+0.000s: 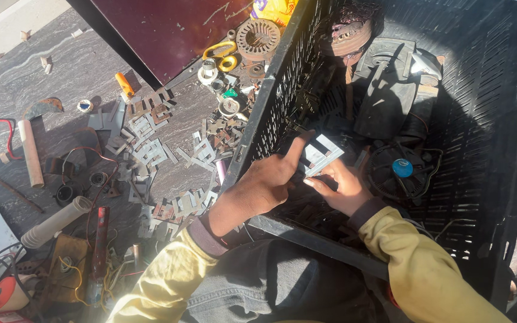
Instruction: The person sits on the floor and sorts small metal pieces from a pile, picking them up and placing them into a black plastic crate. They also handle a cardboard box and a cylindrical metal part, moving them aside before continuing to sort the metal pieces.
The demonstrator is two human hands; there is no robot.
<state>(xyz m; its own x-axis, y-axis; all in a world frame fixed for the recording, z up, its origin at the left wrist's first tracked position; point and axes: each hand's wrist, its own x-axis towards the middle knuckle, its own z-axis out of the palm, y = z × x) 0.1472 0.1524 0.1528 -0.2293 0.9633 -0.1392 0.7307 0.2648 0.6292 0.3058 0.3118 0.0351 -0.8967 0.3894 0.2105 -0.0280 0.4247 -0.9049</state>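
Hands meet at the centre of the frame, just inside the near wall of the black plastic crate (270,96) that fills the right half. Your right hand (343,186) pinches a flat grey E-shaped metal plate (320,154) by its lower edge, fingers closed on it, and holds it tilted above the crate's dark floor. Your left hand (268,179) lies over the crate wall with the index finger stretched out, its tip touching the plate's left edge; the other fingers are curled in and grip nothing that you can see. Both wrists come out of yellow sleeves (417,263) at the bottom of the frame. Deeper in the crate, to the right of the plate, sits a black fan (403,173) with a blue hub, and near the upper centre a round motor core (348,33) (partly in shadow). Left of the crate, on the grey stone floor (67,72), lies a loose scatter of similar plates (148,149) across the middle left. Yellow-handled scissors (224,54) rest at the top centre, beside a dark red board (169,27). A pale tube (55,222) lies at the lower left among wires.
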